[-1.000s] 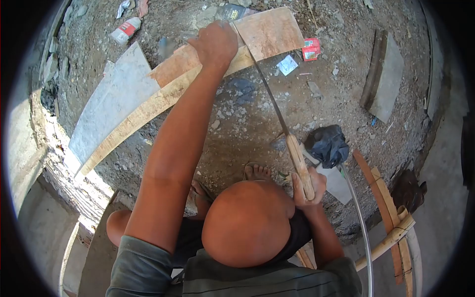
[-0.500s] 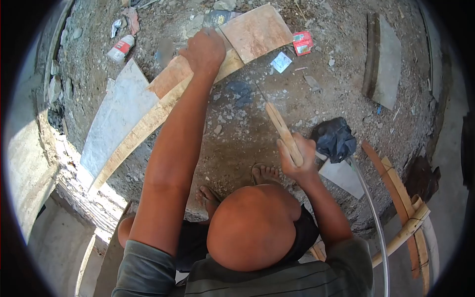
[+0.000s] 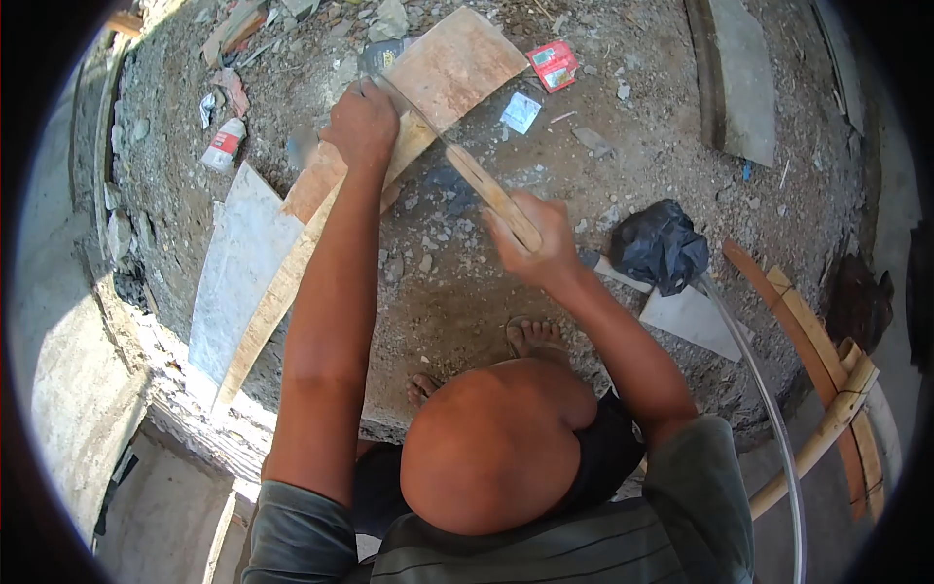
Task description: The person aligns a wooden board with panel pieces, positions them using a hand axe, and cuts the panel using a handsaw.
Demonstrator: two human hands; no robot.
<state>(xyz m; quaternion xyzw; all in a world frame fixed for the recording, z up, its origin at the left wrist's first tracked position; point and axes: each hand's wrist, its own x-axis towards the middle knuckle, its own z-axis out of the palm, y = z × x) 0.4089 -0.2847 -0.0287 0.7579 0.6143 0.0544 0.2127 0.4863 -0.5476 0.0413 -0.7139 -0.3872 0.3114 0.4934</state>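
My right hand point(image 3: 537, 238) is closed around the wooden handle point(image 3: 491, 195) of a thin-bladed cutting tool. Its narrow blade point(image 3: 420, 121) lies across the brown tile point(image 3: 457, 66), close beside my left hand. My left hand point(image 3: 365, 125) presses on the same tile with curled fingers, and what lies under the palm is hidden. Beneath the tile runs a long pale wooden strip point(image 3: 268, 297), reaching toward the lower left. A grey-white tile piece point(image 3: 238, 258) lies along the strip's left side.
A black plastic bag point(image 3: 660, 245) and a white tile piece point(image 3: 691, 321) lie to my right, by a clear hose point(image 3: 754, 375). Wooden strips point(image 3: 812, 350) stand further right. A red packet point(image 3: 554, 66) and a white bottle point(image 3: 224, 144) lie on the rubble ground.
My right hand has moved up and left with the tool, bringing its blade onto the tile near my left hand. My left hand stays on the tile. The view has shifted slightly.
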